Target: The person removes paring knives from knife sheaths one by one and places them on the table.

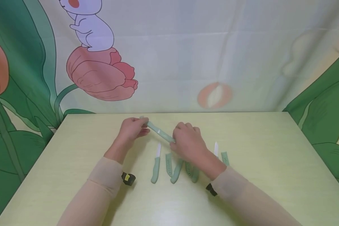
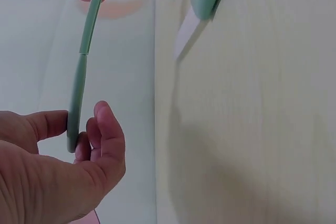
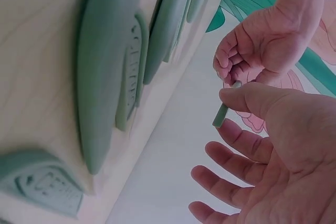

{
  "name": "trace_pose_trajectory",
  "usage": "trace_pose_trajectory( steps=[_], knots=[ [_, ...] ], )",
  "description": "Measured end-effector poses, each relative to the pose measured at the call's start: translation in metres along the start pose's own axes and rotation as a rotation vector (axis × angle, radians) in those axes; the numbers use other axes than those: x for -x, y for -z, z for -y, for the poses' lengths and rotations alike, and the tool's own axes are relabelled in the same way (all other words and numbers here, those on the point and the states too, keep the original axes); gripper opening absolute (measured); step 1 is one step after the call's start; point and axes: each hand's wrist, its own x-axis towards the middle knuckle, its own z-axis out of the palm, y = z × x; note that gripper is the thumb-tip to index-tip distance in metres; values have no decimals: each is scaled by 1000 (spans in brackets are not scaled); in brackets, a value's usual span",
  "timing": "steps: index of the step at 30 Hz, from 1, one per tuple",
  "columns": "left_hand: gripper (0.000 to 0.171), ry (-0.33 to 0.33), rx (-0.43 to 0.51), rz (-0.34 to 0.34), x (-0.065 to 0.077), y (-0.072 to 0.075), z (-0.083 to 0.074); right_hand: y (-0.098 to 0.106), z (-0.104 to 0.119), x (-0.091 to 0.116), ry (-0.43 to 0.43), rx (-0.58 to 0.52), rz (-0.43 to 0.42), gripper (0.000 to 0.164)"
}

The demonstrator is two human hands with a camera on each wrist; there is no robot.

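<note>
Between my two hands a green paring knife (image 1: 153, 126) is held slantwise above the table, its blade covered by a matching green sheath (image 2: 93, 22). My left hand (image 1: 132, 129) pinches the end of the handle between thumb and fingers. At the other end, my right hand (image 1: 190, 142) pinches the sheath with thumb and forefinger; its remaining fingers (image 3: 223, 187) are spread apart in the right wrist view. Below lie a bare knife (image 1: 156, 169) with a white blade, a perforated green sheath (image 1: 169, 164) and another knife handle (image 1: 176, 172).
Partly under my right forearm are a second loose sheath (image 1: 188, 168), another green handle (image 1: 195, 174) and a white blade (image 1: 216, 148). A third sheath (image 1: 225, 158) lies to their right. Behind the pale table (image 1: 271, 150) hangs a printed curtain (image 1: 169, 62).
</note>
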Motion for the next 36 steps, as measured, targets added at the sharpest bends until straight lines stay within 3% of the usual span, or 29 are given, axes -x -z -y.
trace_pose_trajectory(
  steps=[9, 22, 30, 36],
  knots=[
    [35, 15, 211, 98, 7, -6, 8, 8, -14, 10, 26, -34, -22, 17],
    [26, 42, 395, 156, 24, -18, 12, 10, -35, 24, 41, -116, -35, 16],
    [24, 63, 474, 201, 38, -26, 18, 12, -46, 35, -2, -269, 14, 16],
    [17, 75, 562, 225, 48, -32, 20, 12, -56, 40, 23, -363, -4, 11]
  ],
)
